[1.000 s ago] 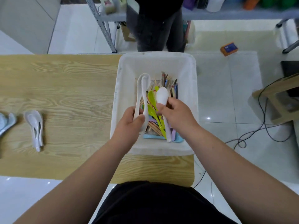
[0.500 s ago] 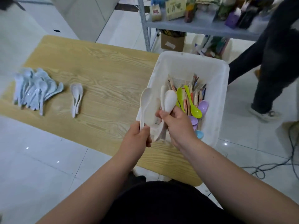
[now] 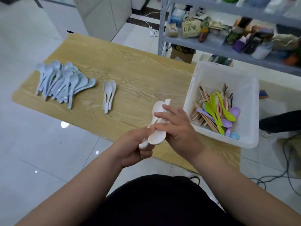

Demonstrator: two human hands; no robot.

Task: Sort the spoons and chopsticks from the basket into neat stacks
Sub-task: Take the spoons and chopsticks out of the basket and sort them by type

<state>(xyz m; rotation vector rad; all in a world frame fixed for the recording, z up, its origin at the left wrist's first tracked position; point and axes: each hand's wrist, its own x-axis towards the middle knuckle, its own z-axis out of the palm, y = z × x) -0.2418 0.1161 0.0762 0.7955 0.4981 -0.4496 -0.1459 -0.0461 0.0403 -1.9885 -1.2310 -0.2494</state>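
Note:
My left hand point(image 3: 135, 147) grips a bunch of white spoons point(image 3: 157, 137) by their lower ends, just above the table's front edge. My right hand point(image 3: 177, 129) lies over them with straight fingers touching the handles; its thumb is hidden. The white basket point(image 3: 226, 70) stands to the right on the table's end. In it lie green spoons point(image 3: 213, 110), purple spoons point(image 3: 234, 111), a blue spoon point(image 3: 234, 136) and wooden chopsticks point(image 3: 205, 118). On the wooden table point(image 3: 143, 70), a pair of white spoons point(image 3: 109, 95) lies left of my hands. A pile of pale blue spoons point(image 3: 61, 80) is further left.
A grey metal shelf point(image 3: 211, 44) crowded with packages stands behind the table. Another person's dark-trousered leg and shoe point(image 3: 276, 123) are on the floor right of the basket. Cables point(image 3: 280, 176) trail over the tiled floor at the lower right.
Both hands have carried the white spoons out of the basket and leftward to the table's front edge. My right hand's fingers have straightened over the bunch. The view has swung left.

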